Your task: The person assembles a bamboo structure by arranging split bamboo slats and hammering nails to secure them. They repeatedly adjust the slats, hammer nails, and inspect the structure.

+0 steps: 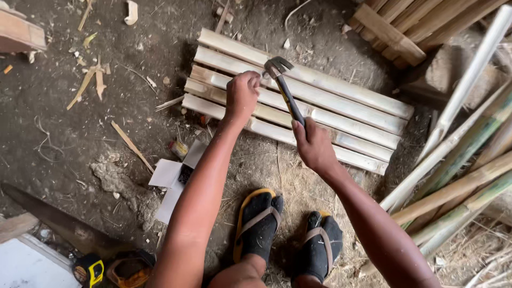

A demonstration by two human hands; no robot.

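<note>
A panel of split bamboo slats [320, 114] lies flat on the dirt floor [96, 133], its pale strips side by side and running from upper left to lower right. Everything else is placed from this panel.

The left hand [241, 96] rests on the panel's near-left part, closed into a loose fist with the knuckles up; it seems to pinch something small against a slat, perhaps a nail, but that is too small to tell.

The right hand [314, 145] is over the panel's near edge, its fingers wrapped tight around the dark handle of a claw hammer [284, 90]. The hammer slants up and left from that hand, and its metal head sits above the panel's upper slats, just beside the left fist.

Below the panel, the person's two feet in black socks and sandals [288, 234] stand on the floor. Left of the near-left corner lie some white sheets of paper [170, 181]. Farther down and left of the panel, a hand saw [58, 221] lies on the ground, with a yellow tape measure [89, 271] near its handle. To the right of the panel, long bamboo poles [458, 160] lean in a bundle. Above the panel's far-right end lies a second stack of wooden slats [416, 21].
</note>
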